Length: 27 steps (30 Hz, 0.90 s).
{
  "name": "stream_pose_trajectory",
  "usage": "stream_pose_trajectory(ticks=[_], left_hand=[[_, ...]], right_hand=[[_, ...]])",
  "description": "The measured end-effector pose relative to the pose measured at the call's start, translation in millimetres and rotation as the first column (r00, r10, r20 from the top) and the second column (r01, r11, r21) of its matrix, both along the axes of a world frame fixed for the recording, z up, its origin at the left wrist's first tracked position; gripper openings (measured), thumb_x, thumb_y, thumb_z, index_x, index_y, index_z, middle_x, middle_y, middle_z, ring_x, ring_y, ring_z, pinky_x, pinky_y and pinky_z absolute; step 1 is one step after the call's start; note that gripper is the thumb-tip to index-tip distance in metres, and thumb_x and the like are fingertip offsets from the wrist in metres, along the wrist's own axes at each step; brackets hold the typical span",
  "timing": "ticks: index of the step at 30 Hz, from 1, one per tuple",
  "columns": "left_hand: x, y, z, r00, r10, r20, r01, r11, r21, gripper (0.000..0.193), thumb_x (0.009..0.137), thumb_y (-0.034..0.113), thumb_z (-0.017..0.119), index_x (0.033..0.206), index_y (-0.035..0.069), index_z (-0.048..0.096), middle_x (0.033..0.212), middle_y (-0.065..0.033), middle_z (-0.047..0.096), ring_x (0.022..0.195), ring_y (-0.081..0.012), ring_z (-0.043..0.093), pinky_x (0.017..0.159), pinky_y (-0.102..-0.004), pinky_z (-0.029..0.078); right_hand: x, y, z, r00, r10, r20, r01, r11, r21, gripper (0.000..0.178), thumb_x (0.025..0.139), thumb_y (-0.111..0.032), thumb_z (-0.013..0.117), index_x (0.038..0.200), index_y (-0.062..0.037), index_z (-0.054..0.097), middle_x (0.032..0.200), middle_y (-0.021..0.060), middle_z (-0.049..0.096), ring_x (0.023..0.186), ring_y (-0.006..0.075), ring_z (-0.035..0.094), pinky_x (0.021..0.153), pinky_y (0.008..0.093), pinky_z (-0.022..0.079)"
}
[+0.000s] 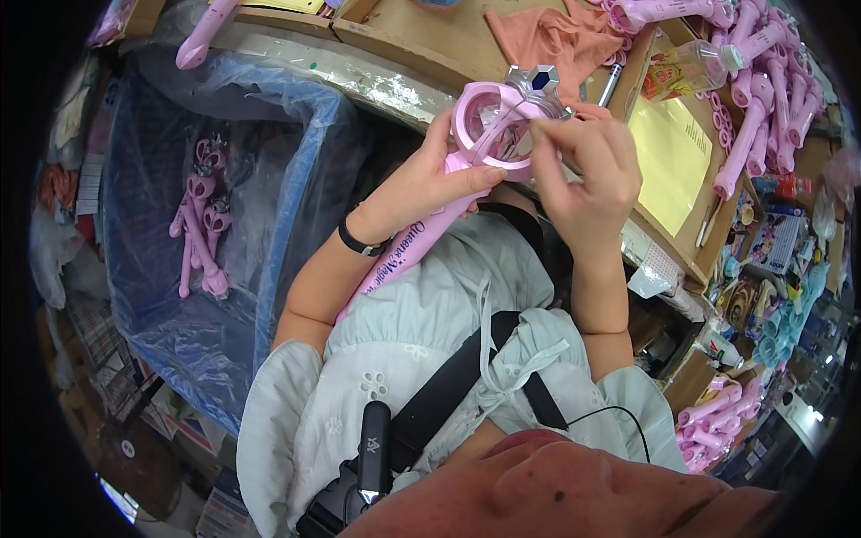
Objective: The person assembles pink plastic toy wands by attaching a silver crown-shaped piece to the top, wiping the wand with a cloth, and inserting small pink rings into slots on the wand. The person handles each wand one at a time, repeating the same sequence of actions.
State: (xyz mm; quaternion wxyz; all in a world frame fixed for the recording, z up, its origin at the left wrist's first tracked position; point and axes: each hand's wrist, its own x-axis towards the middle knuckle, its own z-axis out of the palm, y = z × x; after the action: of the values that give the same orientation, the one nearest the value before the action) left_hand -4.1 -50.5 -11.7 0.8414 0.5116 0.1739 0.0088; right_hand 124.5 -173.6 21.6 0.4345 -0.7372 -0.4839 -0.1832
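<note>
A pink toy wand [418, 238] with dark lettering on its handle slants up from my lap. Its head is a round pink hoop with a clear middle, topped by a silver crown piece [543, 81] with a dark blue gem. My left hand [430, 179] is closed around the wand just below the hoop, thumb across the front. At the hoop's right edge, my right hand [587, 157] is closed in a pinch; whatever lies between its fingertips is hidden by them.
To the left, a blue plastic-lined bin [305, 148] holds several pink wands [202, 211]. On the bench ahead lie an orange cloth [547, 40], a yellow sheet [668, 166], a pen [611, 85] and a clear bottle [682, 72]. More pink wands [762, 99] are heaped at the far right.
</note>
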Motion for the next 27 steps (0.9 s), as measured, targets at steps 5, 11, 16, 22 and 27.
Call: stream_pose_trajectory(ticks=[5,11,16,22,27], left_hand=[[0.3,0.3,-1.6,1.000,0.004,0.016,-0.003,1.000,-0.024,0.078,0.083,0.020,0.070,0.140,0.004,0.018,0.101,-0.0080,0.054,0.072,-0.0108,0.057,0.060,-0.0254,0.051],[0.2,1.4,-1.1,1.000,-0.005,-0.007,0.005,0.999,-0.040,0.080,0.082,0.022,0.071,0.140,0.004,0.018,0.100,-0.0081,0.054,0.072,-0.0113,0.057,0.060,-0.0252,0.051],[-1.3,2.3,-0.9,1.000,-0.013,-0.014,0.012,0.998,-0.056,0.081,0.082,0.025,0.071,0.140,0.004,0.019,0.099,-0.0082,0.054,0.073,-0.0117,0.058,0.060,-0.0256,0.051],[-1.1,2.3,-3.6,1.000,-0.010,0.001,0.010,0.996,-0.087,0.081,0.082,0.024,0.071,0.140,0.004,0.018,0.100,-0.0084,0.054,0.073,-0.0117,0.058,0.059,-0.0258,0.052],[-2.1,3.2,-3.9,1.000,-0.014,-0.011,0.013,0.995,-0.094,0.081,0.082,0.024,0.071,0.141,0.004,0.018,0.099,-0.0085,0.055,0.073,-0.0118,0.058,0.059,-0.0259,0.052]], right_hand=[[-1.4,0.5,2.0,0.994,0.104,0.037,-0.104,0.995,-0.010,0.013,0.063,-0.002,0.071,0.073,-0.0080,0.064,0.062,0.0033,0.053,0.056,0.0210,0.051,0.054,0.0321,0.041],[-0.4,1.6,2.5,0.982,0.168,0.088,-0.168,0.986,-0.015,0.014,0.063,-0.002,0.071,0.073,-0.0084,0.065,0.065,0.0031,0.056,0.061,0.0221,0.055,0.057,0.0318,0.044],[2.3,-1.1,-0.8,0.997,0.068,0.042,-0.069,0.997,0.022,0.016,0.062,0.000,0.071,0.075,-0.0073,0.065,0.067,0.0035,0.057,0.062,0.0227,0.054,0.059,0.0324,0.044],[-1.5,-3.5,-0.5,0.993,0.095,0.064,-0.093,0.995,-0.034,0.016,0.062,-0.001,0.072,0.075,-0.0073,0.066,0.066,0.0041,0.056,0.060,0.0226,0.053,0.057,0.0325,0.043],[1.7,-0.9,5.7,0.997,0.054,0.060,-0.051,0.997,-0.064,0.014,0.062,-0.001,0.072,0.072,-0.0074,0.064,0.064,0.0044,0.054,0.061,0.0223,0.054,0.057,0.0325,0.044]])
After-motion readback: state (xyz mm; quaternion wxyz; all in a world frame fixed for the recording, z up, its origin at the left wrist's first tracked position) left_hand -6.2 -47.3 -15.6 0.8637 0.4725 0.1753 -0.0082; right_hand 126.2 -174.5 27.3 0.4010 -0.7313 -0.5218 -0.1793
